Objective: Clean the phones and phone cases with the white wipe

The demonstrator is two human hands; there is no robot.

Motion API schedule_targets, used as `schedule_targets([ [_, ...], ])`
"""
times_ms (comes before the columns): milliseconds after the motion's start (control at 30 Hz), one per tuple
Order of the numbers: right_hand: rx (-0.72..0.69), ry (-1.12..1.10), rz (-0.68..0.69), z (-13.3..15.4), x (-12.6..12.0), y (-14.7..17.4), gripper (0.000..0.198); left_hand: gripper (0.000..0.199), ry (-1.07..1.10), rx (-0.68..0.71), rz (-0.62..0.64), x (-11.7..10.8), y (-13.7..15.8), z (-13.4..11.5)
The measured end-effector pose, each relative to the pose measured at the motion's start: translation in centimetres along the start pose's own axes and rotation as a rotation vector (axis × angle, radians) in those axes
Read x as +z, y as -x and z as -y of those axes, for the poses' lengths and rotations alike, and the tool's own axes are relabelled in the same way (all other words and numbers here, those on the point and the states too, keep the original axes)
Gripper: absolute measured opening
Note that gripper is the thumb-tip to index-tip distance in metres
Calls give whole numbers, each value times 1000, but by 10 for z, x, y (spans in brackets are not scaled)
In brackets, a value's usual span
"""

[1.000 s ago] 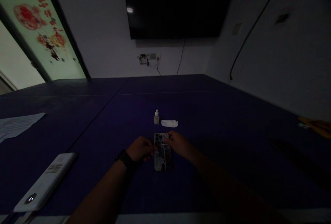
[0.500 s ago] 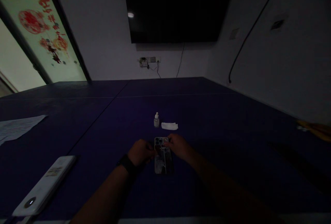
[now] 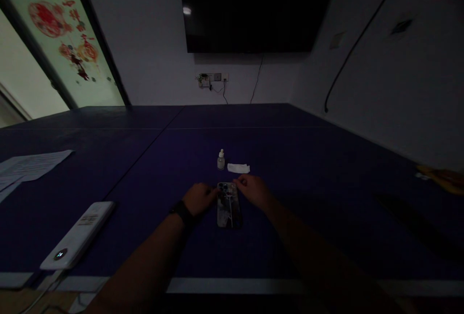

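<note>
A phone [image 3: 228, 210] in a dark patterned case, its camera lenses facing up, appears to lie on the dark blue table. My left hand [image 3: 197, 199], with a black watch on the wrist, has its fingers closed at the phone's upper left edge. At the upper right corner, my right hand [image 3: 253, 189] pinches with thumb and forefinger. Just beyond the phone stand a small dropper bottle [image 3: 221, 161] with a white top and, beside it, a folded white cloth or tissue [image 3: 238, 168]. Dim light hides the finer finger contacts.
At the left, a white power bank [image 3: 80, 235] with a lit display has a cable at its near end. Printed papers [image 3: 34, 166] lie farther left. A dark flat object [image 3: 406, 217] is on the right, and a yellow item [image 3: 444, 178] beyond it.
My right fingers have shifted off the camera lenses to the phone's top right corner. The left fingers have moved up its left edge. The view has tilted slightly downward.
</note>
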State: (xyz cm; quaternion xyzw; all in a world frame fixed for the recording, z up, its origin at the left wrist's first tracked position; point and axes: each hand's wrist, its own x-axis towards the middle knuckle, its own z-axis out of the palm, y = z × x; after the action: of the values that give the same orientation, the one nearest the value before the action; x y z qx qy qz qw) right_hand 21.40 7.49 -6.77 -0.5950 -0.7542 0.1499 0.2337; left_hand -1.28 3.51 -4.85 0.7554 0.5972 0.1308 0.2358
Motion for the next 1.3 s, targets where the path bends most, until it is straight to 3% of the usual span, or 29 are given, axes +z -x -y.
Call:
schedule_targets([
  [100,-21,49,-80,-11,-3,-9,24,59,-118,1,-68,2,-2,2],
  [300,-34,146,-228,-28,-4,-24,24,42,-344,7,-220,-5,-12,8],
  [500,1,228,-286,-28,6,-27,26,33,-475,122,-254,1,-25,7],
  [700,91,287,-285,-22,11,-27,40,30,-534,149,-237,12,-32,8],
  [1033,170,317,-225,-14,9,-26,58,26,-521,241,-212,4,-42,19],
  [1300,212,306,-187,-11,8,-28,62,34,-450,161,-265,3,-50,32],
])
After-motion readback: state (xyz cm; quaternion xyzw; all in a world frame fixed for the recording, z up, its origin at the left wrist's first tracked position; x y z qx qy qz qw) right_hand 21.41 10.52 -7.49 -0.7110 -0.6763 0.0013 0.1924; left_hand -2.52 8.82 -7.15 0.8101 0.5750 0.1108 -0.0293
